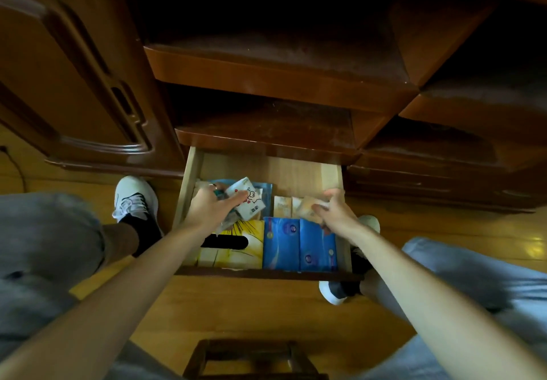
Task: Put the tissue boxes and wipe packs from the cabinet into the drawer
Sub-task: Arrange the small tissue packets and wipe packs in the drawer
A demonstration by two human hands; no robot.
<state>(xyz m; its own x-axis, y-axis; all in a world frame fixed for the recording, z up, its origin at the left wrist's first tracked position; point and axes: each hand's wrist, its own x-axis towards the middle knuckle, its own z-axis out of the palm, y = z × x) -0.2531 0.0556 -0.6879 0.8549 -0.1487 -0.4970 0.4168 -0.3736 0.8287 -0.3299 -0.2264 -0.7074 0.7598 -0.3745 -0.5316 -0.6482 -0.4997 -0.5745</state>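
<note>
The light wooden drawer stands pulled out below the dark cabinet shelves. Inside it lie a yellow tissue box at front left and two blue wipe packs at front right. Behind them are small beige packs and a blue pack at the back left. My left hand grips a white pack with a cartoon print over the drawer's left side. My right hand holds a beige pack at the drawer's right wall.
Two cabinet shelves above the drawer look bare and dark. An open cabinet door stands at the left. My knees and white shoes flank the drawer on the wooden floor. A dark wooden stool sits near the bottom edge.
</note>
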